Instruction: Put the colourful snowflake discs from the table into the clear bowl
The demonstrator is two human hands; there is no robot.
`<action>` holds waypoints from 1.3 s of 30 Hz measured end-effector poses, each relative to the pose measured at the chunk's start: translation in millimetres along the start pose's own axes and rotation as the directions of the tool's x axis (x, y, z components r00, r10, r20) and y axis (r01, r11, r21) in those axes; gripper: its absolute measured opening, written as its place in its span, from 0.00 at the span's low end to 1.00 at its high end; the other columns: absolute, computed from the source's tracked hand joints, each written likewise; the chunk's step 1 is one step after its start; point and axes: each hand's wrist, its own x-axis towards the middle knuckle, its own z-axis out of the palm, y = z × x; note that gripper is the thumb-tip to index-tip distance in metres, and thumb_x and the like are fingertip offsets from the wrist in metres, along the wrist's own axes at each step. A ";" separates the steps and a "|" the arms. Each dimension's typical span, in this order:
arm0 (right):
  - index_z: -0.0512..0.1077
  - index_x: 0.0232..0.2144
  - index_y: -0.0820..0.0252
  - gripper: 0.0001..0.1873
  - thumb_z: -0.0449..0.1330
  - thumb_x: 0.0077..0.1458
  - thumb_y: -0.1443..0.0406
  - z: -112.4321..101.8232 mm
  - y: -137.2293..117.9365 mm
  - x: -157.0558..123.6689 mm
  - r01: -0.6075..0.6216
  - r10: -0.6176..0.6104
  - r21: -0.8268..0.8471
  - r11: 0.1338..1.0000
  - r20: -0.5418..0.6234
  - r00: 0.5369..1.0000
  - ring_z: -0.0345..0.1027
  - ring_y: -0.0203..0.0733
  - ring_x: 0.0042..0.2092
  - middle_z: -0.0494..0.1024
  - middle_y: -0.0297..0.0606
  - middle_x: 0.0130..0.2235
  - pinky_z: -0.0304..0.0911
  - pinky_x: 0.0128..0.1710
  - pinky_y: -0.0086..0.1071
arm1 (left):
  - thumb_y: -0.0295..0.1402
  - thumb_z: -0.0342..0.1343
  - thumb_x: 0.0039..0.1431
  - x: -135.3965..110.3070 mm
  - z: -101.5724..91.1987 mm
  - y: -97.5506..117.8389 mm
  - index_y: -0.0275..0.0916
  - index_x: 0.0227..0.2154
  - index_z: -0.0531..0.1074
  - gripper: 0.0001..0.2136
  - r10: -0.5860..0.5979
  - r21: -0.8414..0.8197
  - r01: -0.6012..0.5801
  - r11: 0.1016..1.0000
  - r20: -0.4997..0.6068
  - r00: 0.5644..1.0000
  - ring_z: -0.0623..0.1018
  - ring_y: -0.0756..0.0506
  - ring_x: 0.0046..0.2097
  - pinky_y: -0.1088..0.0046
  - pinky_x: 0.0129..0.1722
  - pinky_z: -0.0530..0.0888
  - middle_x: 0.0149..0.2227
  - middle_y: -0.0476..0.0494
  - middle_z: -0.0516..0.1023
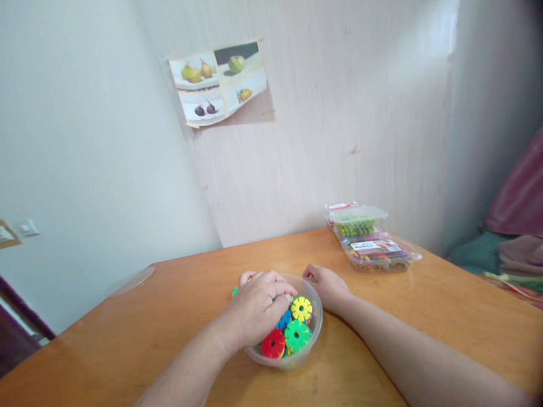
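Observation:
A round clear plastic bowl stands on the wooden table, holding several notched plastic discs. Among them are a yellow disc, a green disc, a red disc and part of a blue disc. My left hand lies over the left part of the bowl, fingers bent, thumb and index finger close together; whatever is under them is hidden. Another bit of green shows at its left edge. Just right of the bowl, my right hand rests on the table with curled fingers and nothing visible in them.
Clear plastic boxes stand at the table's back right, one with green pieces, another with mixed colours. A clear round lid-like sheet lies at the left edge. Fruit pictures hang on the wall behind the table.

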 end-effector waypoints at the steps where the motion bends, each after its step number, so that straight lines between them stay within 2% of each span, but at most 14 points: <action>1: 0.74 0.37 0.54 0.13 0.53 0.58 0.56 -0.2 -0.2 -0.1 0.000 0.000 0.000 1.000 -0.001 1.000 0.70 0.42 0.40 0.80 0.40 0.39 0.51 0.30 0.30 | 0.36 0.46 0.64 -0.4 0.5 1.8 0.55 0.40 0.78 0.14 0.015 -0.002 -0.015 1.000 0.013 1.000 0.73 0.43 0.49 0.57 0.57 0.54 0.47 0.51 0.78; 6: 0.73 0.37 0.55 0.13 0.53 0.58 0.57 -2.0 -1.7 -1.9 0.002 -0.002 0.001 1.000 0.001 1.000 0.71 0.42 0.41 0.80 0.40 0.39 0.51 0.30 0.30 | 0.36 0.48 0.63 -0.8 2.1 7.6 0.56 0.38 0.79 0.14 0.036 -0.009 -0.035 0.999 0.046 0.998 0.73 0.43 0.48 0.51 0.60 0.49 0.46 0.51 0.78; 10: 0.73 0.37 0.54 0.13 0.53 0.58 0.57 -2.7 -2.1 -2.6 -0.001 0.001 -0.002 1.000 0.006 1.000 0.71 0.43 0.41 0.80 0.40 0.39 0.51 0.30 0.30 | 0.37 0.49 0.62 1.3 -5.6 0.9 0.52 0.38 0.79 0.12 0.022 -0.057 -0.023 0.998 -0.016 1.000 0.73 0.43 0.49 0.57 0.59 0.56 0.45 0.50 0.79; 12: 0.73 0.37 0.54 0.13 0.53 0.58 0.56 -2.2 -1.4 -1.9 -0.004 0.004 -0.003 1.000 0.008 1.000 0.71 0.43 0.41 0.80 0.40 0.39 0.51 0.30 0.30 | 0.38 0.49 0.61 2.6 -11.6 -9.9 0.48 0.39 0.79 0.13 -0.033 -0.142 0.023 0.990 -0.070 0.997 0.74 0.44 0.49 0.62 0.56 0.63 0.44 0.48 0.79; 14: 0.73 0.37 0.54 0.13 0.53 0.58 0.56 -1.2 -0.3 -0.8 -0.003 0.003 0.000 1.000 0.009 1.000 0.71 0.43 0.41 0.80 0.40 0.39 0.52 0.31 0.30 | 0.40 0.49 0.61 3.1 -16.4 -26.8 0.43 0.40 0.78 0.14 -0.139 -0.253 0.102 0.962 -0.132 0.982 0.76 0.44 0.47 0.67 0.50 0.68 0.44 0.45 0.79; 17: 0.73 0.37 0.54 0.13 0.53 0.58 0.56 0.1 1.4 0.6 0.001 -0.001 0.007 1.000 0.012 1.000 0.71 0.43 0.41 0.80 0.40 0.39 0.52 0.31 0.30 | 0.42 0.51 0.58 1.1 -17.6 -60.7 0.39 0.42 0.76 0.16 -0.326 -0.384 0.232 0.894 -0.200 0.924 0.77 0.42 0.46 0.66 0.48 0.71 0.43 0.43 0.80; 21: 0.73 0.37 0.54 0.12 0.54 0.57 0.56 1.6 3.3 1.6 -0.003 0.003 0.004 1.000 0.006 1.000 0.71 0.43 0.40 0.80 0.40 0.38 0.50 0.29 0.30 | 0.41 0.53 0.54 -6.4 -5.1 -108.5 0.37 0.41 0.75 0.16 -0.473 -0.483 0.332 0.811 -0.205 0.857 0.78 0.42 0.47 0.64 0.50 0.72 0.43 0.42 0.80; 26: 0.73 0.37 0.54 0.13 0.53 0.58 0.55 4.2 5.9 4.3 -0.005 0.005 0.003 1.000 0.022 1.000 0.71 0.43 0.38 0.80 0.40 0.37 0.50 0.29 0.30 | 0.37 0.59 0.47 -13.6 25.1 -149.5 0.37 0.35 0.75 0.13 -0.516 -0.448 0.406 0.796 -0.154 0.843 0.79 0.41 0.41 0.64 0.44 0.74 0.37 0.41 0.81; 32: 0.72 0.33 0.54 0.14 0.56 0.55 0.52 6.8 8.6 6.9 0.001 -0.002 0.030 1.000 0.028 1.000 0.70 0.42 0.35 0.79 0.36 0.32 0.49 0.28 0.30 | 0.33 0.62 0.45 -13.5 49.6 -170.3 0.37 0.36 0.76 0.13 -0.508 -0.352 0.435 0.829 -0.147 0.849 0.77 0.42 0.43 0.66 0.44 0.73 0.41 0.40 0.78; 39: 0.72 0.32 0.54 0.13 0.56 0.55 0.53 7.6 9.9 7.1 0.019 -0.019 0.016 1.000 0.015 1.000 0.70 0.42 0.34 0.79 0.36 0.32 0.49 0.27 0.30 | 0.35 0.60 0.48 -9.6 52.6 -175.3 0.37 0.37 0.76 0.12 -0.501 -0.291 0.441 0.849 -0.178 0.847 0.77 0.43 0.42 0.68 0.43 0.72 0.40 0.42 0.77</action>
